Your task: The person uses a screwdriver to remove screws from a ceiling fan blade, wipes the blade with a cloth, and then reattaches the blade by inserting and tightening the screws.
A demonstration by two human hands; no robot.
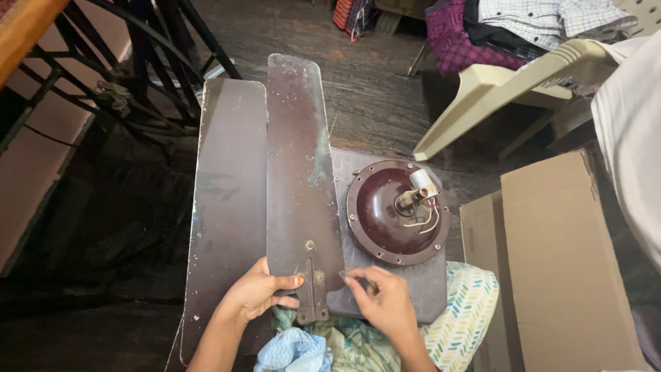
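A: How are the hands placed?

B: The left hand (258, 289) is closed loosely on the lower edge of the brown fan blade (299, 172). The right hand (385, 300) is pinched narrowly by the blade's metal bracket (313, 293).

A: And the blade?

B: It is laid upward from both hands, centre frame, beside the fan motor (398, 212).

The left fan blade's (227, 207) lower end runs out of frame; right-hand fingers (358, 281) hide the bracket's edge.
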